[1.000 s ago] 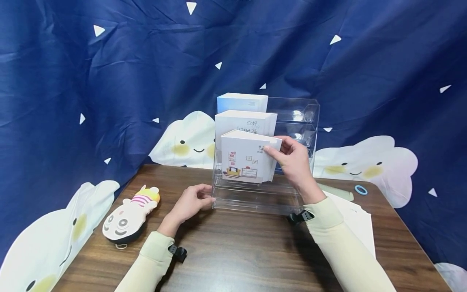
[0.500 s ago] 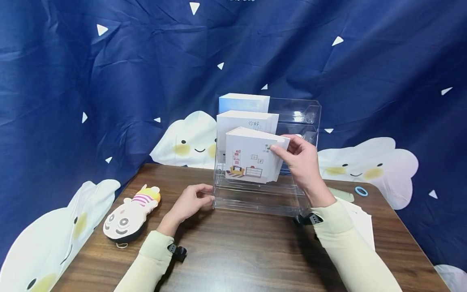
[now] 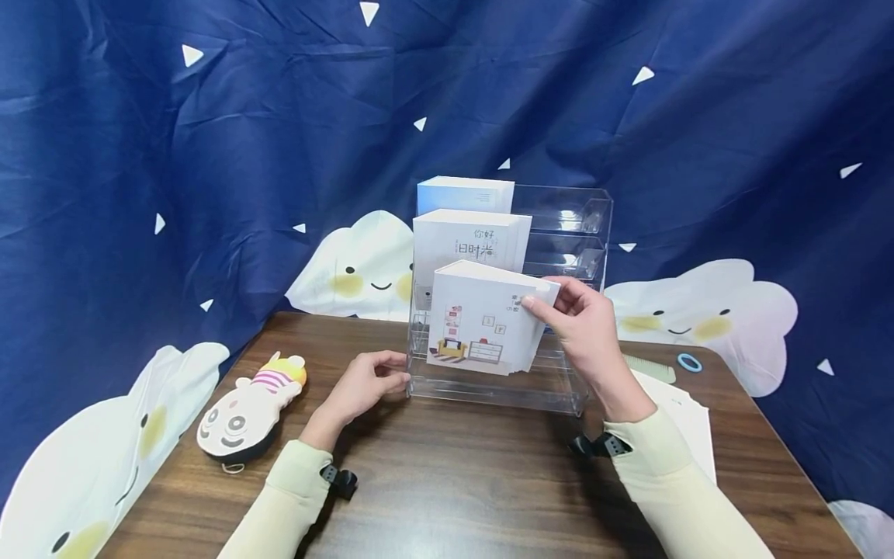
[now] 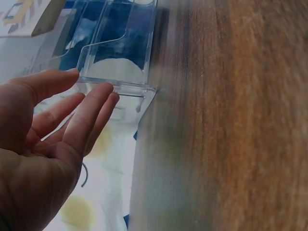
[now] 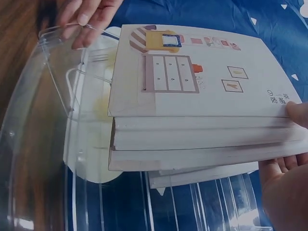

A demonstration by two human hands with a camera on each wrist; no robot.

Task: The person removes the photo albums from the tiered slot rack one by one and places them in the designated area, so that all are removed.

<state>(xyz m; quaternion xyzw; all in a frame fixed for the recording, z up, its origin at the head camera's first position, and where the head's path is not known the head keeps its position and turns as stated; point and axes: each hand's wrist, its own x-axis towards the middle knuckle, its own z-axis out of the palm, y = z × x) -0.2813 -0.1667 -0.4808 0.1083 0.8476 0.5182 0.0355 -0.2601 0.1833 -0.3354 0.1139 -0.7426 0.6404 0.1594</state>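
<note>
While right fingers (image 3: 545, 311) pinch books (image 3: 482, 322) before the "你好" book (image 3: 464, 235), parted left fingers (image 4: 88, 116) touch the rack (image 3: 496, 394).

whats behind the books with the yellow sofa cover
Behind those books, white-covered books and, farther back, blue-tinted books stand in the clear rack. The lower parts of both are mostly covered.
</note>
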